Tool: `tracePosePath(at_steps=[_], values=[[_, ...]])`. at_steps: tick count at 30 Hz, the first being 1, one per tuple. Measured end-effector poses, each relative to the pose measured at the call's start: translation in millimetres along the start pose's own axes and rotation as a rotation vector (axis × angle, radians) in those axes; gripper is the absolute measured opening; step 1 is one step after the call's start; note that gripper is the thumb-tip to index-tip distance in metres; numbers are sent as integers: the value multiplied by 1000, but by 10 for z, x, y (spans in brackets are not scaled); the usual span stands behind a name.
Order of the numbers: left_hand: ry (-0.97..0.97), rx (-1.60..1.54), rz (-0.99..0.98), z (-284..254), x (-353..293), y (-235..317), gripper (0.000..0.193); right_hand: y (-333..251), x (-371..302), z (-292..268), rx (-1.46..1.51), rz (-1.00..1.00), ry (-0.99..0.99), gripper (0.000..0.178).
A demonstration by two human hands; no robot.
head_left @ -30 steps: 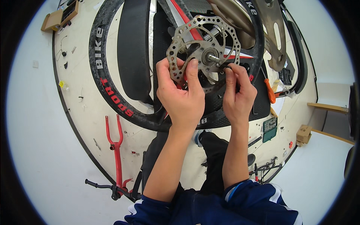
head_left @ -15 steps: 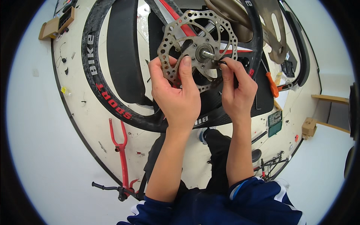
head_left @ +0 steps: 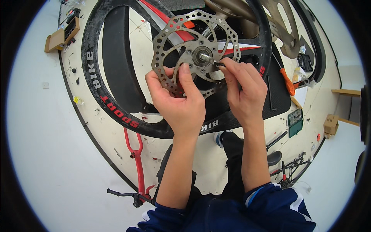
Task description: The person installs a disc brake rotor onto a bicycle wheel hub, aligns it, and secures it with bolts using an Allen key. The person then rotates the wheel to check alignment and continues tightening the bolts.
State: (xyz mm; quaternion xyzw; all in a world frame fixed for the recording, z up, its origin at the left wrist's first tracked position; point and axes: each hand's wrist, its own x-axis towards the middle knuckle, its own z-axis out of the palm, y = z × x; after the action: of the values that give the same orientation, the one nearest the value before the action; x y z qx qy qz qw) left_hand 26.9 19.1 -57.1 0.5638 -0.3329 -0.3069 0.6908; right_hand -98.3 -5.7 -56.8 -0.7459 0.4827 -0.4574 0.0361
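Note:
A silver disc brake rotor (head_left: 158,50) full of holes sits at the hub of a black bicycle wheel (head_left: 92,65) with red and white trim. A threaded axle (head_left: 207,58) sticks out of the hub's middle. My left hand (head_left: 177,98) pinches the rotor's lower left edge, thumb on the face and fingers behind. Between the thumb and fingertips of my right hand (head_left: 246,91) is a small dark rod (head_left: 219,64), its tip at the axle's end. Most of this rod is hidden by my fingers, so its kind is unclear.
An orange-handled screwdriver (head_left: 287,82) and a hex key (head_left: 271,94) lie right of the wheel. Beyond them is a green case (head_left: 295,123). On the floor are a red bicycle fork (head_left: 139,166), an opened cardboard box (head_left: 56,41) and bicycle parts (head_left: 291,168) at lower right.
The view has shifted, so the wheel and rotor appear slightly left. The small dark rod's tip is now against the axle's end rather than alongside it. My left hand keeps its pinch.

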Motion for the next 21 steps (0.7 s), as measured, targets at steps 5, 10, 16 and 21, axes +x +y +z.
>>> tracePosePath(at_steps=[5,10,16,21], values=[[8,29,-3,26,23,40,24,132,156,-125,-108,-239,-91,23],[25,57,9,24,14,37,26,294,381,-237,-73,-478,-244,28],[45,95,43,15,19,22,26,266,509,-331,-55,-496,-405,28],[64,52,46,56,14,-17,26,-31,122,-161,-53,-170,-184,19]])
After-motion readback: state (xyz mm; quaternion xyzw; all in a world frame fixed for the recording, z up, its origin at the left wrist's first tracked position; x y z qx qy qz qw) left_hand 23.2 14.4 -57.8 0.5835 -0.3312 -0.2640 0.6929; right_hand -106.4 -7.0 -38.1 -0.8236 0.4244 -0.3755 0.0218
